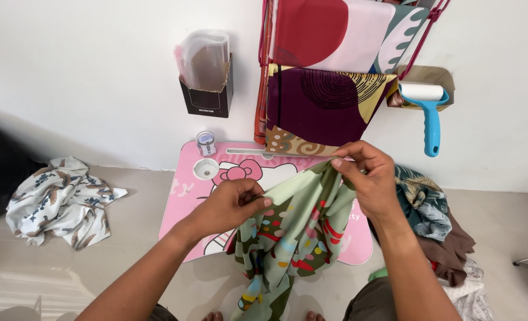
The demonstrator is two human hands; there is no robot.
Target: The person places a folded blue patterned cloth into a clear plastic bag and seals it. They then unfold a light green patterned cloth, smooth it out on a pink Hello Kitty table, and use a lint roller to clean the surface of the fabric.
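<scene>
Two hands pinch the top edge of a light green patterned cloth above the pink counter: the left hand grasps one corner, the right hand the other. The cloth hangs down in front of the counter.

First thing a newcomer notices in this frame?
The green patterned cloth at centre, pinched along its top edge by the left hand and the right hand. Under it lies a small pink table, and up on the wall hang a rack of bright fabrics and a blue lint roller.
</scene>
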